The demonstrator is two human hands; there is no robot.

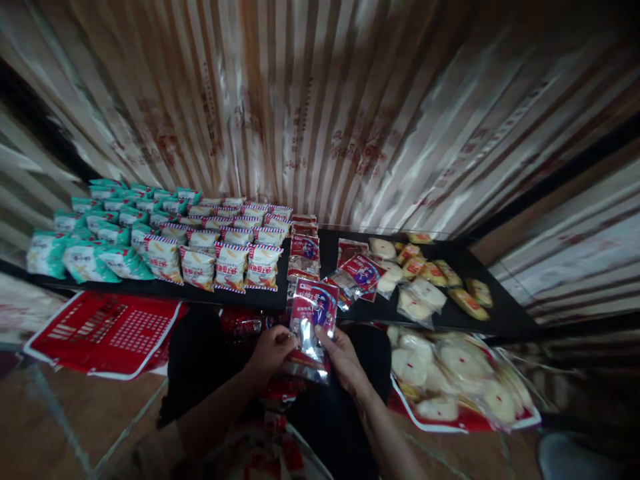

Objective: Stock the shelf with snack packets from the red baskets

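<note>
Between my hands, over my lap, is a red and purple snack packet [311,310] with a shiny silver lower part. My left hand [274,350] pinches its left edge. On the right side, my right hand [339,353] grips it with the thumb on its front. Another shiny packet [313,368] shows just below it; I cannot tell which hand bears it. Just beyond, a row of similar red packets [304,250] lies on the black shelf [330,241]. To the right of that row lies a loose pile of red packets [359,277].
White and yellow chip bags [197,268] and green bags [90,260] stand in rows on the left. Round pale cakes [423,297] and small yellow packets [467,301] lie on the right. Below are a red bag [110,327] and more wrapped cakes [463,363]. Striped sheeting [280,100] hangs behind.
</note>
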